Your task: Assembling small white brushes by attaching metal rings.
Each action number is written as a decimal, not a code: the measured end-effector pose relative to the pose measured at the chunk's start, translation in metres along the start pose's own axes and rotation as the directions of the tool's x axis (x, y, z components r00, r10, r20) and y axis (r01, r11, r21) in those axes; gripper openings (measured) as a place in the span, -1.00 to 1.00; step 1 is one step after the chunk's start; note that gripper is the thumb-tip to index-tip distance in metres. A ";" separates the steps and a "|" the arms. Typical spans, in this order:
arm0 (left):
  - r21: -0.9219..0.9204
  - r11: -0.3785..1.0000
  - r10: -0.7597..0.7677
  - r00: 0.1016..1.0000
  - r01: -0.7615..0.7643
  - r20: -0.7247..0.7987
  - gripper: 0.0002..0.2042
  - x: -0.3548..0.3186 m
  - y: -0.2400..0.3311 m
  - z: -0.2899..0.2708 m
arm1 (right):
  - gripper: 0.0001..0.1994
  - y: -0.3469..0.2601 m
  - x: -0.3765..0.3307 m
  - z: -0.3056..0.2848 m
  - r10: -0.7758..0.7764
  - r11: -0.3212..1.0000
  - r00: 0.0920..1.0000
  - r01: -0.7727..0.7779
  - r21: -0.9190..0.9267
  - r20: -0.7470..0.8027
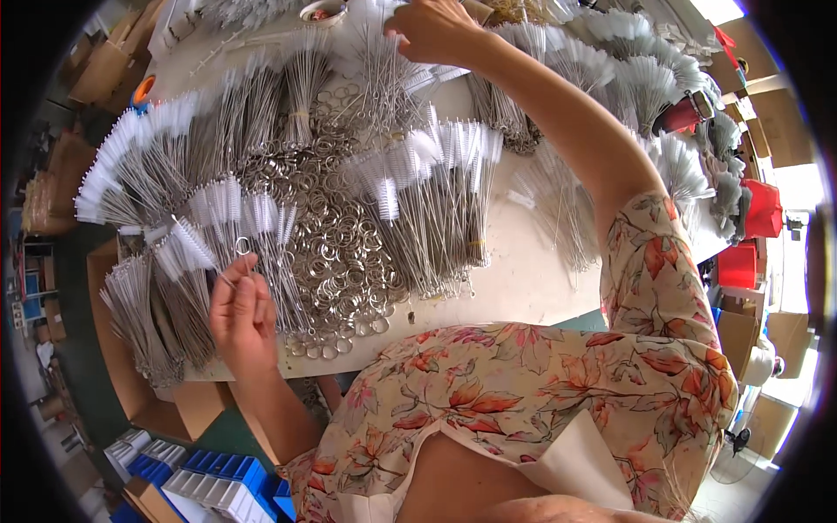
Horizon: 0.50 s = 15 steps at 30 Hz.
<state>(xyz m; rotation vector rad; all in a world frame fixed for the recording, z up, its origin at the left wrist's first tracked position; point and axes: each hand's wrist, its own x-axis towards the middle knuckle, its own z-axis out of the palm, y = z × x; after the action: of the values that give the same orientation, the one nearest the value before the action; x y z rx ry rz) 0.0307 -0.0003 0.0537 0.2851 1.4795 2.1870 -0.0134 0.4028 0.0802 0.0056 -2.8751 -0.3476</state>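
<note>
Near the left front of the table my left hand [244, 318] is closed in a pinch. A small metal ring [242, 247] stands at its fingertips. A white-bristled wire brush [193, 243] slants toward these fingers; whether they grip its wire too, I cannot tell. My right hand [436, 33] is stretched to the far side of the table, fingers curled over a bunch of brushes [379, 87]; what is in them is hidden. Between the hands lies a heap of loose metal rings [336, 240]. Right of the heap rests a thick row of brushes [427, 205].
More brush bundles [144, 166] line the left of the table [532, 279], and others [645, 83] fill the right. At the far edge is a round bowl [323, 12]. Beside the table's left corner stands an open carton [144, 383], with blue and white bins [218, 484] below.
</note>
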 end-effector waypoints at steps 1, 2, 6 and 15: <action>0.054 0.998 0.033 0.999 -0.032 -0.020 -0.74 -0.003 -0.010 -0.001 | -0.75 -0.003 -0.009 0.003 0.051 0.976 0.998 -0.041 0.216 -0.041; 0.049 0.998 0.027 0.999 -0.026 -0.026 -0.74 -0.008 -0.014 0.007 | -0.73 -0.004 -0.019 0.005 0.113 0.902 0.991 -0.074 0.425 -0.066; -0.024 0.991 0.128 0.979 -0.134 -0.160 -0.73 -0.024 -0.024 0.012 | -0.88 -0.008 -0.036 0.008 -0.128 0.804 0.984 0.178 0.567 -0.128; -0.151 0.987 0.025 0.986 -0.051 -0.167 -0.70 -0.053 -0.031 -0.009 | -0.88 -0.029 -0.042 0.035 -0.295 0.856 0.955 0.258 0.447 0.013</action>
<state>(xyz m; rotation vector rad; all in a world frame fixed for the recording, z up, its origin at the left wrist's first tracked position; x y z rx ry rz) 0.0808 -0.0240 0.0264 0.0816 1.3874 2.3908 0.0185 0.3843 0.0307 0.5033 -2.9658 0.2736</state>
